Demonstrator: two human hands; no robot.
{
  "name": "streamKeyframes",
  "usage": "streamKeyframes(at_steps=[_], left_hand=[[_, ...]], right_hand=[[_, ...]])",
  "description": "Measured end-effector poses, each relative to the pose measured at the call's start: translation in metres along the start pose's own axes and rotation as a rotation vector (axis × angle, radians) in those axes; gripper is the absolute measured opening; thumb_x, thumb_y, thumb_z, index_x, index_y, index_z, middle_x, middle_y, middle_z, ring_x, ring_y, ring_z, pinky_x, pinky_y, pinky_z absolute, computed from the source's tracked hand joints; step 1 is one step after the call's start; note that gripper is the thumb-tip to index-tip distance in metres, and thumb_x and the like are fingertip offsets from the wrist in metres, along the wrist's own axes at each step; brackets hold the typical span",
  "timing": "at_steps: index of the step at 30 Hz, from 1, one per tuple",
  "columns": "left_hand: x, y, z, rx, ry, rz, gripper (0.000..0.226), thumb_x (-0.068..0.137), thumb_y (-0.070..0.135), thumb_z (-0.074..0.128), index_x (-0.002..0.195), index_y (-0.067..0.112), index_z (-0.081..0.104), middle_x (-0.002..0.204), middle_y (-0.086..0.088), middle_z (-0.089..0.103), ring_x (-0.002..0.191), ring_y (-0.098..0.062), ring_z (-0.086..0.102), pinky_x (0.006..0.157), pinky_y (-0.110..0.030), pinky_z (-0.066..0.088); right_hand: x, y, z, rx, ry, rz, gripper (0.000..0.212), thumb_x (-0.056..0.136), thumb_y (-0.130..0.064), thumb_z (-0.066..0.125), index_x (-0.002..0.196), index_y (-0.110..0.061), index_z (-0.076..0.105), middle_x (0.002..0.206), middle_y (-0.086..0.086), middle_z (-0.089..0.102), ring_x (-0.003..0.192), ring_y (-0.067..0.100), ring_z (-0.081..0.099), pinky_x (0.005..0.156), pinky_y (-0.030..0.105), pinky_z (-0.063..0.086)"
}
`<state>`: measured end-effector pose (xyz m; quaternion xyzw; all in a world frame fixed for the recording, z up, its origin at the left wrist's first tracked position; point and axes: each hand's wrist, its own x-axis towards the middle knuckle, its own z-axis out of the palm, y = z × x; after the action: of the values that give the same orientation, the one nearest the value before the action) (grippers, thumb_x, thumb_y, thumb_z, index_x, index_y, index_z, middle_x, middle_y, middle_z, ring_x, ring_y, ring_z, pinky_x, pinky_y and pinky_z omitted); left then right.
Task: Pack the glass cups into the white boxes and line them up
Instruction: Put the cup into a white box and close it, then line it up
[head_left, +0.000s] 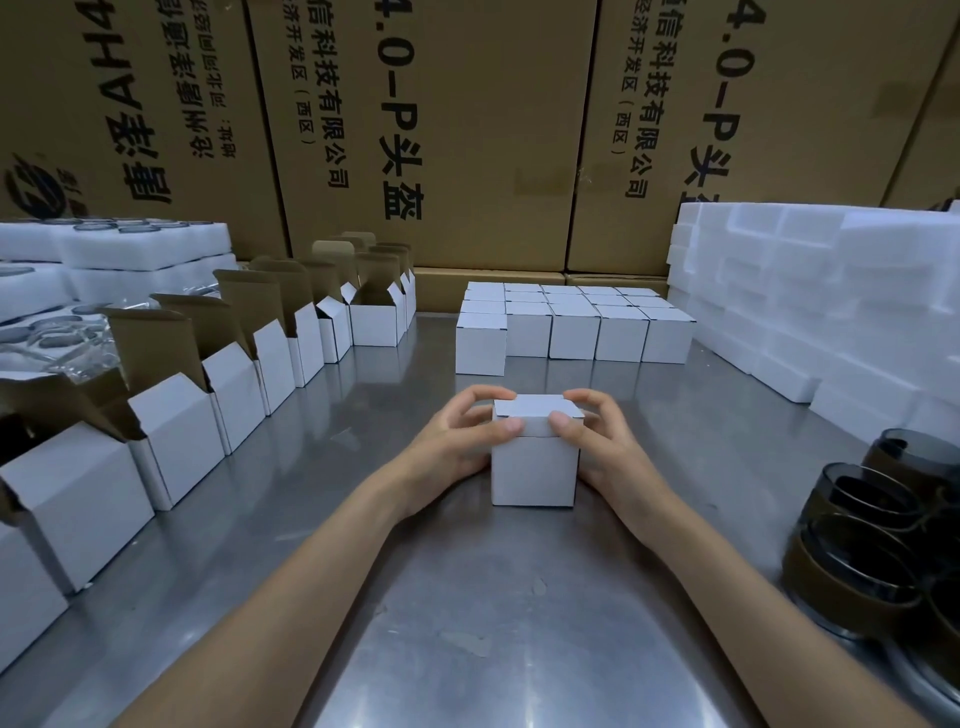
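From the head camera, one white box (535, 462) stands upright at the centre of the steel table (467, 623), its lid flap nearly shut; the left hand (462, 441) and right hand (602, 441) curl round its top, thumbs pressing the front edge. At 12 o'clock a block of closed boxes (571, 332) shows five across its front; at 9 o'clock runs a row of about eight open boxes (228, 384). At 3 o'clock sit foam blocks (831, 312), at 4 o'clock roughly four dark glass cups (872, 545), with bare table between.

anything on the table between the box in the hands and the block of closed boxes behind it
No: in the head view only bare metal table lies between the held box and the closed boxes.
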<state>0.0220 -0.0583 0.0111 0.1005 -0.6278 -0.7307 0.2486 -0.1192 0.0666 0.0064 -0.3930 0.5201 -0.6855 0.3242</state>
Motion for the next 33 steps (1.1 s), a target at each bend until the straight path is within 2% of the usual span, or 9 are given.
streamKeyframes(at_steps=[7, 10, 15, 20, 24, 26, 28, 31, 33], left_hand=[[0.0, 0.004, 0.0, 0.037, -0.053, -0.073, 0.034, 0.082, 0.043, 0.058, 0.112, 0.029, 0.058, 0.107, 0.006, 0.063, 0.097, -0.006, 0.062, 0.086, -0.02, 0.047], [0.0, 0.004, -0.002, 0.051, -0.055, -0.081, 0.047, 0.08, 0.032, 0.063, 0.125, 0.036, 0.053, 0.118, 0.004, 0.063, 0.11, -0.01, 0.062, 0.096, -0.023, 0.045], [0.003, 0.004, -0.002, 0.085, -0.082, -0.084, 0.062, 0.077, 0.023, 0.062, 0.135, 0.037, 0.046, 0.126, 0.004, 0.06, 0.12, -0.014, 0.056, 0.107, -0.028, 0.037], [0.005, -0.008, -0.001, 0.288, 0.212, 0.097, 0.044, 0.078, 0.047, 0.072, 0.118, 0.037, 0.06, 0.127, -0.002, 0.059, 0.115, -0.018, 0.059, 0.103, -0.036, 0.044], [0.01, -0.016, -0.002, 0.456, 0.271, 0.155, 0.043, 0.073, 0.063, 0.065, 0.113, 0.047, 0.061, 0.109, 0.011, 0.068, 0.106, -0.002, 0.061, 0.097, -0.029, 0.045], [0.017, -0.018, -0.007, 0.438, 0.284, 0.127, 0.053, 0.073, 0.063, 0.065, 0.12, 0.041, 0.057, 0.113, 0.009, 0.067, 0.113, -0.008, 0.059, 0.103, -0.035, 0.044], [0.026, -0.019, -0.015, 0.407, 0.365, 0.118, 0.052, 0.078, 0.057, 0.061, 0.124, 0.035, 0.055, 0.118, 0.003, 0.065, 0.111, -0.008, 0.06, 0.103, -0.036, 0.045], [0.043, -0.019, -0.03, 0.442, 0.489, 0.141, 0.044, 0.091, 0.039, 0.059, 0.132, 0.025, 0.051, 0.119, 0.005, 0.062, 0.09, 0.009, 0.06, 0.081, -0.013, 0.045], [0.057, -0.019, -0.042, 0.456, 0.535, 0.137, 0.046, 0.093, 0.029, 0.06, 0.136, 0.021, 0.047, 0.126, 0.003, 0.057, 0.099, 0.0, 0.057, 0.073, -0.006, 0.044]], right_hand=[[0.006, 0.001, -0.005, 0.021, 0.005, 0.083, 0.019, 0.092, -0.032, 0.054, 0.109, -0.024, 0.055, 0.108, -0.007, 0.06, 0.1, 0.004, 0.057, 0.075, 0.02, 0.046], [0.007, 0.004, -0.006, -0.048, 0.009, 0.066, 0.013, 0.093, -0.024, 0.054, 0.105, -0.03, 0.054, 0.105, -0.009, 0.061, 0.089, -0.001, 0.061, 0.071, 0.019, 0.05], [0.006, 0.003, -0.004, -0.181, -0.019, 0.035, 0.023, 0.095, -0.02, 0.051, 0.111, -0.036, 0.052, 0.115, -0.011, 0.058, 0.107, 0.011, 0.057, 0.1, 0.037, 0.042], [-0.001, 0.008, 0.001, -0.493, 0.169, -0.234, 0.015, 0.096, -0.031, 0.052, 0.109, -0.038, 0.058, 0.125, -0.004, 0.052, 0.103, -0.016, 0.046, 0.089, 0.004, 0.035], [0.002, 0.016, -0.002, -0.839, 0.163, -0.209, 0.052, 0.078, -0.05, 0.068, 0.124, -0.048, 0.043, 0.13, -0.016, 0.043, 0.111, 0.003, 0.049, 0.093, 0.029, 0.044], [0.011, 0.016, -0.003, -0.934, 0.194, -0.2, 0.06, 0.078, -0.052, 0.067, 0.129, -0.048, 0.037, 0.135, -0.015, 0.044, 0.115, 0.01, 0.05, 0.093, 0.039, 0.046], [0.023, 0.017, -0.006, -0.957, 0.241, -0.198, 0.06, 0.081, -0.052, 0.065, 0.132, -0.046, 0.034, 0.134, -0.012, 0.05, 0.116, 0.017, 0.051, 0.091, 0.041, 0.047], [0.046, 0.021, -0.013, -0.981, 0.324, -0.13, 0.059, 0.086, -0.049, 0.061, 0.136, -0.044, 0.03, 0.121, 0.0, 0.06, 0.11, 0.028, 0.055, 0.085, 0.04, 0.046], [0.063, 0.025, -0.016, -1.008, 0.359, -0.093, 0.059, 0.089, -0.048, 0.058, 0.139, -0.042, 0.027, 0.117, 0.004, 0.061, 0.107, 0.031, 0.055, 0.08, 0.039, 0.044]])
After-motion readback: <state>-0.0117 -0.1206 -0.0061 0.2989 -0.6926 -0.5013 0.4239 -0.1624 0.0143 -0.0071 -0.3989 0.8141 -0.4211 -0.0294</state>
